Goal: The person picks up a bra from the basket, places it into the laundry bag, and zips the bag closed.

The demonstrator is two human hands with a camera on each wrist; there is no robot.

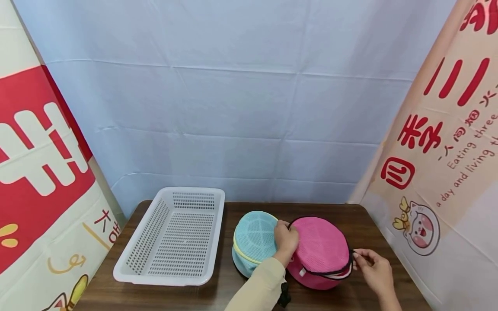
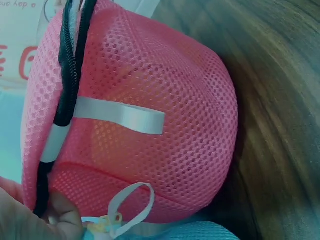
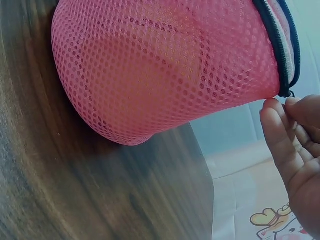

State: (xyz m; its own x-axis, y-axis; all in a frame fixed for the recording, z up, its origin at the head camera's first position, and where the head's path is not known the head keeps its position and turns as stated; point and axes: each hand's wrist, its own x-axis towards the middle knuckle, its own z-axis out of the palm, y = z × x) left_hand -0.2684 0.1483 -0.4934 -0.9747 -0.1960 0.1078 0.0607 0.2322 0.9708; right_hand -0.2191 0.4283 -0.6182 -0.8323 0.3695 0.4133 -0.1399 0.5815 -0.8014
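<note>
A round pink mesh laundry bag (image 1: pixel 320 245) with a black zipper stands on the table, its lid partly unzipped along the front right. My left hand (image 1: pixel 286 236) pinches the black edge at the bag's left side; in the left wrist view the thumb and fingers (image 2: pixel 62 215) grip that rim. At the opposite side my right hand (image 1: pixel 374 270) pinches the zipper pull (image 3: pixel 289 94) between thumb and forefinger. A blue mesh bag (image 1: pixel 254 235) with yellow trim sits just left of the pink one, partly hidden behind the left hand and sleeve.
A white plastic basket (image 1: pixel 218 242) with slotted walls stands on the left of the dark wooden table (image 1: pixel 362 220). Behind the table hangs a pale blue cloth (image 1: pixel 241 108). Printed cloths flank both sides.
</note>
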